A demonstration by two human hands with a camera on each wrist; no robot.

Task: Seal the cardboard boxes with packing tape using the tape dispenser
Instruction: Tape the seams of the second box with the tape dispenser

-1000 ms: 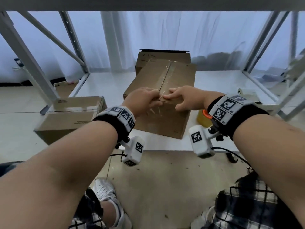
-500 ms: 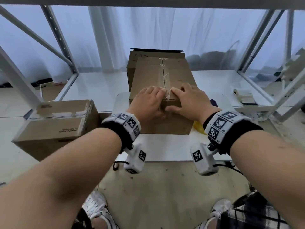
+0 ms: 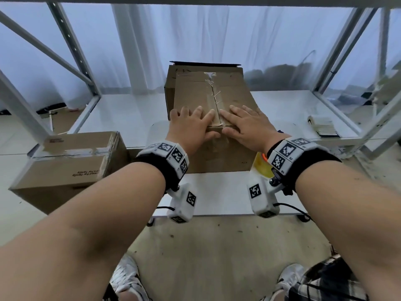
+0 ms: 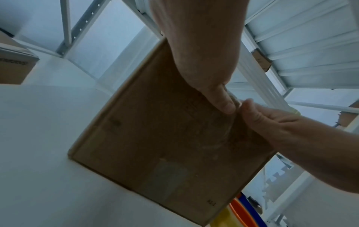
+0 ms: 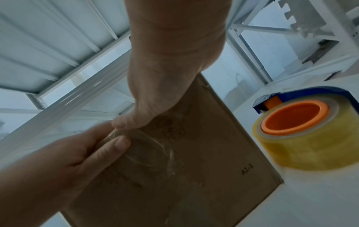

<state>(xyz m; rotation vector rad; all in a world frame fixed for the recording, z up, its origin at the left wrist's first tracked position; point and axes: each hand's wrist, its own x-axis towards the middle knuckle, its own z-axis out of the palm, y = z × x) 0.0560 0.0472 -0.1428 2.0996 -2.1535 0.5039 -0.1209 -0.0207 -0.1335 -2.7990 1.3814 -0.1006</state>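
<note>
My left hand (image 3: 191, 129) and right hand (image 3: 245, 127) lie flat, fingers straight, pressing tape (image 3: 213, 101) onto the box (image 3: 217, 153) on the table (image 3: 121, 114). Uneven pressing may leave wrinkles, so the seam lifts.

**Taped box on the desk, dispenser beside it**

A brown rectangular cardboard box (image 3: 217, 98) stands upright on the white desk (image 3: 121, 114), its flaps closed. Wrinkled clear packing tape (image 3: 213, 94) runs along its top seam and over the near edge. Just right of it lies a blue tape dispenser (image 5: 303, 130) with an orange core and a yellowish roll.
</note>
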